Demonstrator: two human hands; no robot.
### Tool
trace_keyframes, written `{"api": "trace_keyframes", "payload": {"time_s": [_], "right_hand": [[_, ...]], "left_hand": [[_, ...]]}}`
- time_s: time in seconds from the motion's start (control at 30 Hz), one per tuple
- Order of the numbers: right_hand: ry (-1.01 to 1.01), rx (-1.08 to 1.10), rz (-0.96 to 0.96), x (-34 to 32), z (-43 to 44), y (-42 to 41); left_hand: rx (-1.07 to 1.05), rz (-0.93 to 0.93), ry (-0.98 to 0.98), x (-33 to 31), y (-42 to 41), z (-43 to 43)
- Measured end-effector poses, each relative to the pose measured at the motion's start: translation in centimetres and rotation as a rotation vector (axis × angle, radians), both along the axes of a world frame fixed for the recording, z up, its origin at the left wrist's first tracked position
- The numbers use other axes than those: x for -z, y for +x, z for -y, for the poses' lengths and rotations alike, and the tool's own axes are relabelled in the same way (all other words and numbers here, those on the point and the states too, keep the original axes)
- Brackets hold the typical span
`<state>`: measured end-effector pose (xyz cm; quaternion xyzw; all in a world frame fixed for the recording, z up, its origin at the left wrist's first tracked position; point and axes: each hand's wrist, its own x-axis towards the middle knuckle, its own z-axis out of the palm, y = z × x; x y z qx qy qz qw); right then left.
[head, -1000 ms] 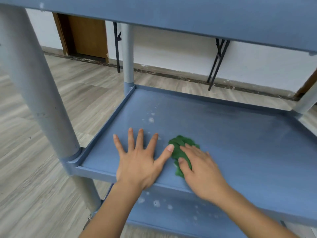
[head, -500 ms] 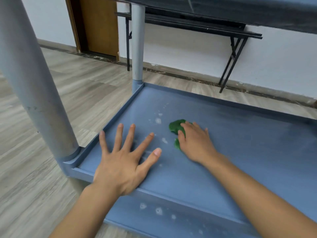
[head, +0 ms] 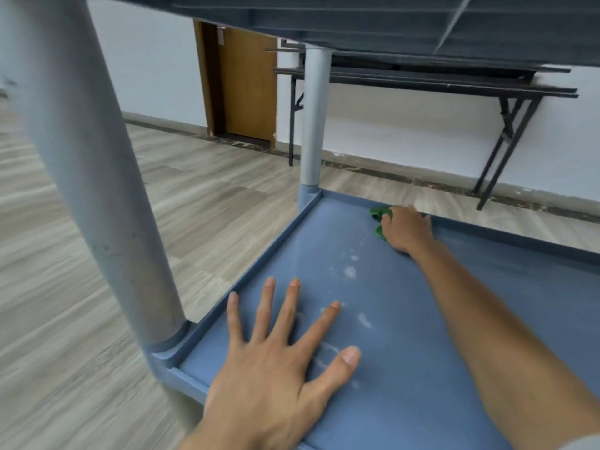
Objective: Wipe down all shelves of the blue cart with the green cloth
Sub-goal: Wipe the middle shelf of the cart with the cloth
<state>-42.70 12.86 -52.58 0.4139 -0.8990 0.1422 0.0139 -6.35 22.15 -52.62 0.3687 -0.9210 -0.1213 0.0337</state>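
Plainly the job is partway through: the work is on the middle shelf [head: 269, 245] of the cart [head: 97, 190], and it does not look finished. The cloth [head: 378, 214] sits at the shelf's far edge, close to the far left corner, bunched under the right hand [head: 407, 230]. That hand's thumb and fingers [head: 409, 210] curl over it, grasping it and pressing it down against the far rim. Only two small green bits of it show past the hand.

The left hand [head: 276, 362] lies flat on the near left part of the shelf, fingers straight and spread, holding nothing; I judge it to be bracing the person.

Between the hands, white smudges [head: 350, 271] dot the blue surface, with more by the left thumb, so that strip looks unwiped or resistant to wiping. The right half of the shelf looks duller and streaky; whether it has been wiped I cannot tell. Of the upper shelf [head: 357, 17] only the underside shows, so its top cannot be judged, and any lower shelf is out of view. By my reckoning a good share of the task is left.

No brand, label or writing can be read anywhere: not on the cart, the cloth, the door [head: 246, 82] or the folding table [head: 422, 79] behind
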Motion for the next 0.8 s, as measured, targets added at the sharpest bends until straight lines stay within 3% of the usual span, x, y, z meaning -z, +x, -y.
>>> {"api": "trace_keyframes", "payload": {"time_s": [0.27, 0.63, 0.8], "right_hand": [[-0.036, -0.067, 0.016, 0.3, -3.4, 2.4], [0.053, -0.223, 0.052, 0.7, -18.5, 18.7], [-0.153, -0.236, -0.112, 1.6, -25.7, 26.2]], "left_hand": [[-0.041, -0.041, 0.036, 0.1, 0.5, 0.5], [-0.036, -0.023, 0.075, 0.4, 0.5, 0.6], [0.03, -0.013, -0.077, -0.8, 0.4, 1.9]]}}
